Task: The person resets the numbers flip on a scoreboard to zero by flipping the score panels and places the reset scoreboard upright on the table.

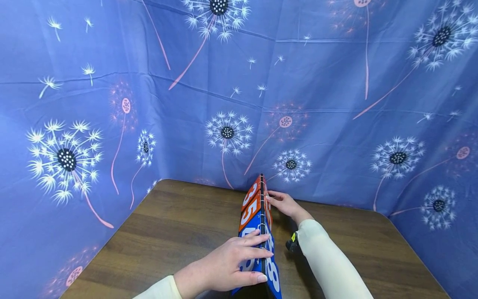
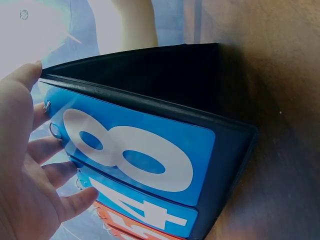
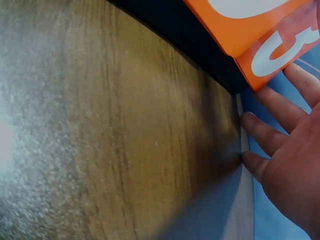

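Note:
A flip scoreboard (image 1: pixel 254 209) stands like a tent on the table, its ringed ridge running away from me. Across the near end of that ridge lies my left hand (image 1: pixel 233 261), fingers spread and fairly straight over the rings. Under them, on the right face, is a blue card with a white 8 (image 2: pixel 150 155). My right hand (image 1: pixel 285 204) is at the far end of the right face. Its extended fingers (image 3: pixel 282 107) reach the outer edge of the orange cards (image 3: pixel 260 65); whether they press is unclear. The black inside of the stand (image 2: pixel 190 75) shows at its near end.
The brown wood-grain table (image 1: pixel 179 216) extends on both sides of the scoreboard. A blue dandelion-print curtain (image 1: pixel 179 133) hangs behind and at both sides, close to the table's far edge. A small black device (image 1: pixel 292 244) sits at my right wrist.

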